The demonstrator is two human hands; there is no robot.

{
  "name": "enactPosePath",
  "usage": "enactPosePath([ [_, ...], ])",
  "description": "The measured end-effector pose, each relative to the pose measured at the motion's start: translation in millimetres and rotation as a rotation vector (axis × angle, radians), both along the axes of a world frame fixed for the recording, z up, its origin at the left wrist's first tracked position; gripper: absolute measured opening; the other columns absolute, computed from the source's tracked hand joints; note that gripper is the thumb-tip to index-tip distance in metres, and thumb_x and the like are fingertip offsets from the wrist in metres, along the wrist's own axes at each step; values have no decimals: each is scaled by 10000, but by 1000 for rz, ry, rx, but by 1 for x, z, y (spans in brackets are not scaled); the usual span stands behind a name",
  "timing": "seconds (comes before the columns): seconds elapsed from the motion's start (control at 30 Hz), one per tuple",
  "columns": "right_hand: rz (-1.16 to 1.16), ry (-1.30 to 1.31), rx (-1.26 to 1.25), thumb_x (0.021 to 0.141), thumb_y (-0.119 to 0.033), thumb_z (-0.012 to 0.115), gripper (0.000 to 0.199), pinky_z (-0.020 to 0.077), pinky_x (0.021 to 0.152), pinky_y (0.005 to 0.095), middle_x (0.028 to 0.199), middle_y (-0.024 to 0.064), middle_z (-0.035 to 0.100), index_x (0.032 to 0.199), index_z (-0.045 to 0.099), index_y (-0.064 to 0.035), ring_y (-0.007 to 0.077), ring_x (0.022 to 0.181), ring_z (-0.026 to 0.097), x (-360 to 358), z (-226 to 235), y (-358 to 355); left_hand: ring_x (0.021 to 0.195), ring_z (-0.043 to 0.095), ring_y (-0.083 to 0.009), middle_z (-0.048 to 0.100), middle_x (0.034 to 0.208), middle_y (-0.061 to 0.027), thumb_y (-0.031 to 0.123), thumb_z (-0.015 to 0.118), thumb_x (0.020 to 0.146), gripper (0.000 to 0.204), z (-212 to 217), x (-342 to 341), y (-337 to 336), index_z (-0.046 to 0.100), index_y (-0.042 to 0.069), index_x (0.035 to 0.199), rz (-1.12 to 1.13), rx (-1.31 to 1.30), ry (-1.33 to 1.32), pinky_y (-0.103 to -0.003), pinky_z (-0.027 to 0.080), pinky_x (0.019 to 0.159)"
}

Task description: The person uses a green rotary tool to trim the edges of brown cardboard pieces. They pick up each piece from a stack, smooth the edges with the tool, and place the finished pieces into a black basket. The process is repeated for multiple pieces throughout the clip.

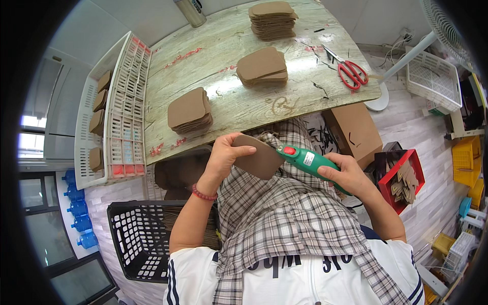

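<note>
My left hand [222, 157] pinches a flat brown rounded piece [258, 158] between thumb and fingers, above my lap and just off the table's near edge. My right hand [349, 175] is wrapped round a green handheld power tool [308, 159] with a red switch. Its narrow head meets the right edge of the brown piece; whether it actually touches is too small to tell. On the worn wooden table [213, 61], three piles of similar pieces form a slanting row: a near pile [188, 110], a middle pile [262, 67] and a far pile [272, 21].
Red-handled scissors [352, 74] lie at the table's right among dark scraps. A white crate [124, 107] stands left, a black crate [136, 244] below it. To the right are a cardboard box [354, 130], a red box [420, 175] of cut pieces and a fan [447, 23].
</note>
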State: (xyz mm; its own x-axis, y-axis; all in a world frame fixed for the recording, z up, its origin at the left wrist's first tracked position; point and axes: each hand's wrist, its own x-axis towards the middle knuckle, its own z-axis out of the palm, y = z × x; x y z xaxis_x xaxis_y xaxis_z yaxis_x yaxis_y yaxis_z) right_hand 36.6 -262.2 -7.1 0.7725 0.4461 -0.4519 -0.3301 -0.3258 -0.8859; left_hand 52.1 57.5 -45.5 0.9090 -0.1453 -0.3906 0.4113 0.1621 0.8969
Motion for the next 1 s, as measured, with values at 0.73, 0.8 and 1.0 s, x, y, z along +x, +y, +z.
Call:
enactPosePath([
  [0.73,-143,-56,120,893,-350,644,382,460,556,238,750,35,581,946,624,28,86,620,546,5,-25,14,870,636,-138,677,999,-53,16,659,823,293,52,48,123,609,18,1111,414,90,-321,-279,510,823],
  [0.8,-136,-40,119,893,-349,642,381,459,557,243,749,40,586,939,627,29,86,615,544,3,-27,13,964,616,-187,653,1078,-90,42,668,821,347,32,60,170,590,25,1159,451,278,-319,-315,484,883],
  [1.0,-201,-42,93,899,-330,638,357,456,550,241,752,40,594,930,623,26,82,597,546,-2,-35,3,1222,446,-335,519,1283,-173,107,720,758,540,40,104,93,540,51,1264,420,1709,-958,-431,317,1059],
])
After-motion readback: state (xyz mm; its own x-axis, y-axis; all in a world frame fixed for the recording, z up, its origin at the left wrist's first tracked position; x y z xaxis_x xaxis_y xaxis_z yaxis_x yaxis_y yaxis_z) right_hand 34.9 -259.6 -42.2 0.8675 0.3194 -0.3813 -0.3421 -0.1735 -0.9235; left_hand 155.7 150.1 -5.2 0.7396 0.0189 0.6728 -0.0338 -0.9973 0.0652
